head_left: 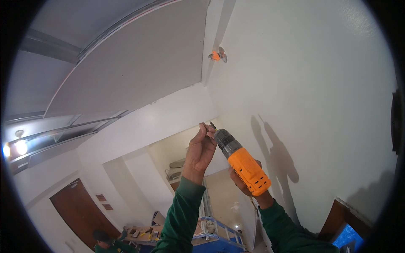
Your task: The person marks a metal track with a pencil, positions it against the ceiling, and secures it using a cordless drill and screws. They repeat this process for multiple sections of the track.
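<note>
My right hand is wrapped round the grip of an orange and black cordless drill, raised in front of me with its chuck pointing up and to the left. At the chuck's end, my left hand pinches a small dark screw between fingertips, close against the bit. The fingers partly cover where screw and bit meet. Above and ahead hangs a grey ceiling board, its right edge near the white wall.
An orange fitting with a round metal disc sticks out of the wall. Metal ceiling framing and a lit bulb are at left. Below are a person, a tool-strewn table, a ladder and a brown door.
</note>
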{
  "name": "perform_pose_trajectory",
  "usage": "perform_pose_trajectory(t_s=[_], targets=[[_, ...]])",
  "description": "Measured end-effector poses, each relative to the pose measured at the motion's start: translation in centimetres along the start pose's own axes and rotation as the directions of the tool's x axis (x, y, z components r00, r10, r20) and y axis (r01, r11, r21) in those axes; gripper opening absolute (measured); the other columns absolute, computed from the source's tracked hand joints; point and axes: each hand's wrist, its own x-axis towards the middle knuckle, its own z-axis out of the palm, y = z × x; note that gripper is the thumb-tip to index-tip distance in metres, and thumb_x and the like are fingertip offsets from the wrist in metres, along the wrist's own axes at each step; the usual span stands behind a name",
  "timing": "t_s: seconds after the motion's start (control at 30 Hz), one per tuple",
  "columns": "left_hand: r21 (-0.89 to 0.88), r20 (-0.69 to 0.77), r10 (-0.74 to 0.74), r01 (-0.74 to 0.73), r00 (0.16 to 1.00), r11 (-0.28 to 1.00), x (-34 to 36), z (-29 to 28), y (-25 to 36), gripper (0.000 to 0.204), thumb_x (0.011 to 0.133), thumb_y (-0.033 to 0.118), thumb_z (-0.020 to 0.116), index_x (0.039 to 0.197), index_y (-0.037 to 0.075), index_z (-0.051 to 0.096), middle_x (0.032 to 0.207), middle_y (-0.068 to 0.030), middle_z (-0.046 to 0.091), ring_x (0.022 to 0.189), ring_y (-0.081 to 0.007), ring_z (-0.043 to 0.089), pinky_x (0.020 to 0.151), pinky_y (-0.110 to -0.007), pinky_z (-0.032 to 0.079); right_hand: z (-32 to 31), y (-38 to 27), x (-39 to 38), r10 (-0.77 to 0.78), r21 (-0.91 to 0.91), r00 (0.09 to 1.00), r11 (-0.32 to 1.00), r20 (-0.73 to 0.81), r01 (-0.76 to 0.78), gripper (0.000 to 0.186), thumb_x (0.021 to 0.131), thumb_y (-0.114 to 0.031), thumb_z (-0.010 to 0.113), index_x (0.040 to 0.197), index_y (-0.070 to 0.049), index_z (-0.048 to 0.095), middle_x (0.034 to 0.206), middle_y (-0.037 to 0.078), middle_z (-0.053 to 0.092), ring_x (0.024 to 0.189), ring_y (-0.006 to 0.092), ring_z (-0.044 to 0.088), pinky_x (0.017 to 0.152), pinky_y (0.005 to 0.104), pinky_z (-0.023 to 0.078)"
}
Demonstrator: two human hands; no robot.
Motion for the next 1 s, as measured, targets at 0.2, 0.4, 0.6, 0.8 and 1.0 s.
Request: perform_pose_trajectory(t_s=[0.2, 0.4, 0.6, 0.8, 1.0], targets=[[-0.154, 0.054, 0.044, -0.036, 0.998, 0.987, 0.8, 2.8, -0.5, 0.023, 0.103, 0.024, 0.07, 0.107, 0.002, 0.062, 0.097, -0.0061, 0.059, 0.089, -0.0134, 0.058, 0.073, -0.021, 0.056, -0.6, -0.3, 0.1, 0.122, 0.027, 0.991, 0.992, -0.047, -0.121, 0.01, 0.095, -0.01, 0.069, 0.102, -0.005, 0.065, 0.076, 0.003, 0.063, 0.062, 0.0147, 0.064, 0.057, 0.0274, 0.052], [-0.286, 0.086, -0.04, 0.063, 0.995, 0.956, 2.1, 4.1, -1.4, 0.026, 0.104, 0.023, 0.069, 0.115, 0.002, 0.058, 0.101, -0.0069, 0.058, 0.092, -0.0153, 0.057, 0.076, -0.022, 0.057, -1.7, -1.1, -0.4, -0.111, -0.238, 0.994, 0.966, -0.015, 0.104, 0.023, 0.106, -0.022, 0.066, 0.118, -0.003, 0.06, 0.09, 0.007, 0.065, 0.072, 0.0141, 0.07, 0.068, 0.023, 0.062], [-0.415, -0.04, -0.055, 0.033, 0.998, 0.909, 2.9, 1.8, -2.0, 0.021, 0.106, 0.015, 0.066, 0.118, 0.001, 0.057, 0.105, -0.008, 0.057, 0.094, -0.0184, 0.058, 0.079, -0.024, 0.058, -2.4, -0.5, -1.2, 0.044, -0.215, 0.996, 0.975, -0.075, -0.059, 0.027, 0.095, -0.012, 0.077, 0.116, -0.003, 0.063, 0.092, 0.005, 0.069, 0.081, 0.0161, 0.071, 0.076, 0.0271, 0.061], [-0.42, -0.057, -0.04, 0.012, 0.998, 0.908, 2.6, 2.5, -2.1, 0.017, 0.105, 0.014, 0.067, 0.113, 0.0, 0.06, 0.106, -0.0077, 0.057, 0.097, -0.0193, 0.057, 0.082, -0.025, 0.059, -3.3, 2.9, -1.7, 0.404, 0.531, 0.915, 0.778, -0.013, -0.336, 0.019, 0.09, -0.011, 0.078, 0.105, -0.004, 0.068, 0.089, 0.005, 0.072, 0.076, 0.02, 0.069, 0.072, 0.0336, 0.057], [-0.2, -0.048, 0.038, -0.046, 0.998, 0.979, 2.0, 2.1, -0.9, 0.023, 0.103, 0.021, 0.072, 0.107, 0.001, 0.061, 0.1, -0.0076, 0.057, 0.091, -0.0177, 0.056, 0.078, -0.027, 0.056, -0.8, 0.6, -1.6, 0.038, -0.302, 0.984, 0.949, -0.176, -0.09, 0.013, 0.089, -0.01, 0.078, 0.1, -0.009, 0.071, 0.088, 0.002, 0.072, 0.079, 0.0218, 0.068, 0.076, 0.0393, 0.051]])
